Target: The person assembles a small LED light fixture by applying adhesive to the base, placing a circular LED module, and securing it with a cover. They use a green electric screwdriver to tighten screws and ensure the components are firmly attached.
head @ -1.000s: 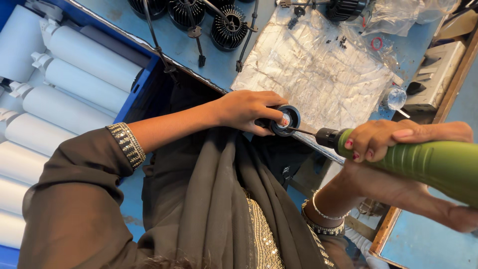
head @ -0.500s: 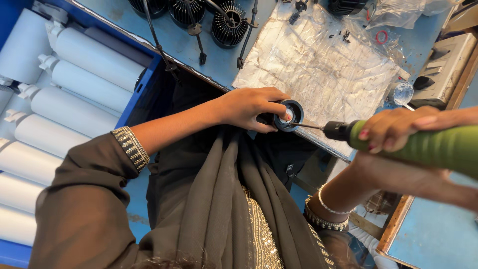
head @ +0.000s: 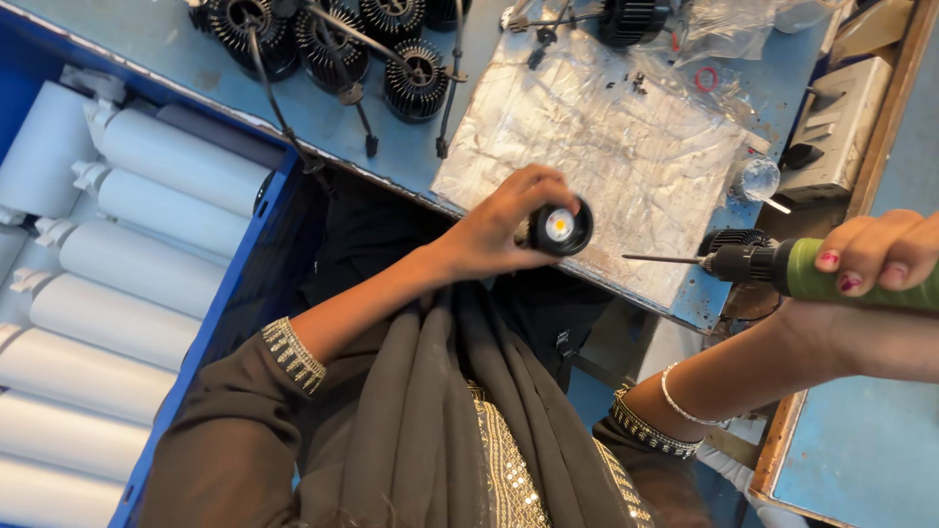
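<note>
Now our left hand [head: 499, 230] is wrapped around a small black round lamp [head: 559, 228], face turned up toward us so the pale yellow disc at its centre shows, just above the near edge of the bench. Our right hand [head: 880, 256], at three o'clock from it, is closed around a green driver [head: 831, 279]; its thin bit points at the lamp, tip apart from it. We judge the lamp is tilted this way so its face can be seen. A crinkled silver sheet [head: 606, 137] covers the blue-grey bench [head: 196, 68], with tiny dark screws near twelve o'clock. Finned black heat sinks [head: 416, 83] with leads sit at eleven. A blue bin [head: 240, 284] of white tubes [head: 147, 264] stands at nine.
</note>
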